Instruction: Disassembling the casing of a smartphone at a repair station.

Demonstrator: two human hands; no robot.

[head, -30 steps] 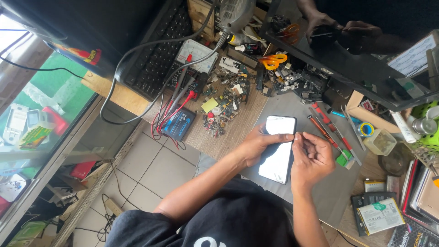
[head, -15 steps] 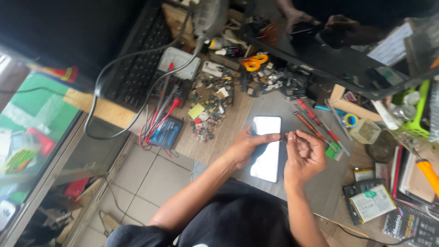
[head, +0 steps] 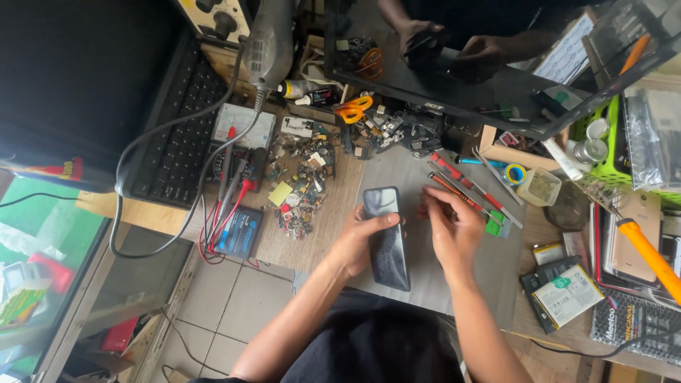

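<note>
Cluttered with parts and tools, a wooden workbench (head: 333, 234) carries a grey work mat (head: 489, 276) at its near edge, and on that mat lies a dark smartphone (head: 386, 237), screen up, its long side running away from the person. Half a second ago the screen glowed white; now it is black and only reflects the light above, so the display has gone dark while the hands worked on it.

The left hand (head: 358, 241) is loosely curled against the phone's left edge, thumb stretched across the glass, steadying it on the mat. The right hand (head: 452, 228) has lifted slightly away from the phone's right edge; its fingers are pinched together as if on something thin, but what it grips, if anything, I cannot tell.

Just beyond that hand lie several red-handled screwdrivers (head: 461, 186) and a green plastic pry piece (head: 495, 224). Left of the phone sits a heap of small electronic scraps (head: 305, 184), then a black battery pack (head: 239, 232) and a keyboard (head: 177, 142). Orange-handled scissors (head: 352, 111) rest near the back.
</note>
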